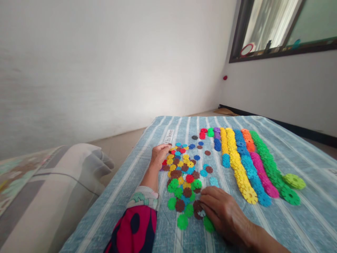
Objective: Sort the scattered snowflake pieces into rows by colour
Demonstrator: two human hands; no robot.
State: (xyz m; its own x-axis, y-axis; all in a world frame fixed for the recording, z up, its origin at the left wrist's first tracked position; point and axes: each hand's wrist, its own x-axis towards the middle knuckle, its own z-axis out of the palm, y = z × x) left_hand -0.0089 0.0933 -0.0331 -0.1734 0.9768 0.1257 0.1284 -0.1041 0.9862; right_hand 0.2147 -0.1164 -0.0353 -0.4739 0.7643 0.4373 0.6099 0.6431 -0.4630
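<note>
Right hand (226, 212) is resting by brown discs (197, 206), fingers bunched; left hand (159, 156) is hovering beside the colourful pile (186, 163), fingers together, both grips impossible to tell!

The discs (189, 179) look like matt plastic, the striped cover (226, 179) woven cloth.

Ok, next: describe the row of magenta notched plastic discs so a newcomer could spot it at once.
On the blue cloth with white stripes, look right to the rows of overlapping notched discs. Between the long light-blue row and the long green row, just nearer the camera than the short orange row, lies the magenta row, the only pink one.
</note>
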